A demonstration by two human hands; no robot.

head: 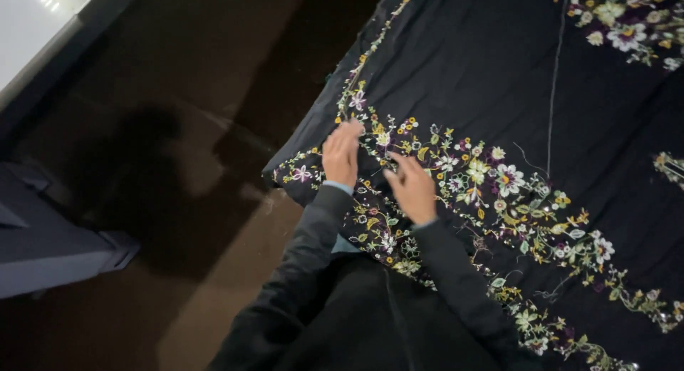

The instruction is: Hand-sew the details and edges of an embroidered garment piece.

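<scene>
A large black cloth point(484, 71) with white, yellow and purple flower embroidery point(499, 178) lies spread out before me. My left hand point(342, 153) rests on the embroidered border near the cloth's left edge, fingers bent onto the fabric. My right hand point(412, 187) sits close beside it on the same band of flowers, fingers curled down as if pinching the cloth. Both arms wear dark sleeves. Whether either hand holds anything small is too blurred to tell.
A loose pale thread point(552, 86) runs down the cloth at the right. Brown floor point(178, 129) lies to the left. A grey block point(50, 243) stands at the left edge, and a pale surface point(28, 22) fills the top left corner.
</scene>
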